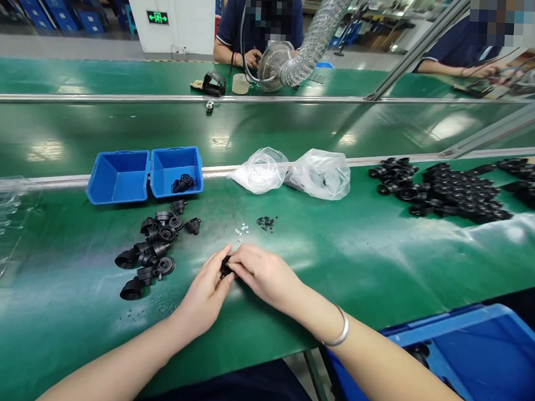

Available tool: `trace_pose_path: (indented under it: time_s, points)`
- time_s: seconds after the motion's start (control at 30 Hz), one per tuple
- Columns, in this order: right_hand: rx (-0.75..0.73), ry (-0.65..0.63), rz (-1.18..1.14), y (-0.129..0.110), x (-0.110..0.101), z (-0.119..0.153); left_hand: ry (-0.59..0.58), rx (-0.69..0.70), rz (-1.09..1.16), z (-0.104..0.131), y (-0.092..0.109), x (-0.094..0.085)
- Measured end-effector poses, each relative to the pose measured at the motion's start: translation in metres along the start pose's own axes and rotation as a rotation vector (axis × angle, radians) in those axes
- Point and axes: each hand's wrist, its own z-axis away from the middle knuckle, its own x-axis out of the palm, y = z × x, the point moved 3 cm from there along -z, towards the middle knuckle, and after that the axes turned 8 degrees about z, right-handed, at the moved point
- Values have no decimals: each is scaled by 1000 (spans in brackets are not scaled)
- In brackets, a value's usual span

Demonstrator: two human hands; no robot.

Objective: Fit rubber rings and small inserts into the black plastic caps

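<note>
My left hand (207,289) holds a small black part (225,267) between thumb and fingers, low in the middle of the view. From the right, my right hand (261,272) meets it, its thumb and forefinger pinched at the part; anything tiny between those fingertips is hidden. Small white pieces (242,229) and small black rings (265,223) lie on the green table (336,257) just beyond the hands. To the left is a loose pile of black round parts (162,234).
Two blue bins (120,176) stand at the back left, one with black rings (184,183). Clear plastic bags (324,174) lie behind. Many black parts (460,192) cover the right. A blue crate (500,358) sits lower right. A person (233,33) works across the table.
</note>
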Motion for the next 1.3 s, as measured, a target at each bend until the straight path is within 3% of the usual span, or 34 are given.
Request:
trace_pose_path:
  time_s: [0.07, 0.17, 0.23, 0.33, 0.7, 0.83, 0.93, 1.3]
  points:
    - [80, 69, -56, 21, -16, -1, -17, -51, 202, -2, -1, 2]
    - [304, 252, 88, 68, -38, 6, -27, -110, 364, -2, 2, 4]
    - [398, 247, 191, 96, -41, 12, -24, -137, 377, -2, 5, 4]
    - [417, 170, 260, 120, -32, 15, -30, -158, 382, -2, 9, 3]
    - [367, 138, 321, 123, -27, 11, -57, -150, 418, -2, 7, 4]
    - [490, 227, 152, 128, -35, 16, -54, -165, 410, -2, 8, 4]
    - [577, 221, 95, 132, -38, 20, -47, -177, 405, -2, 9, 2]
    - [524, 181, 289, 127, -31, 18, -66, -182, 391, -3, 9, 1]
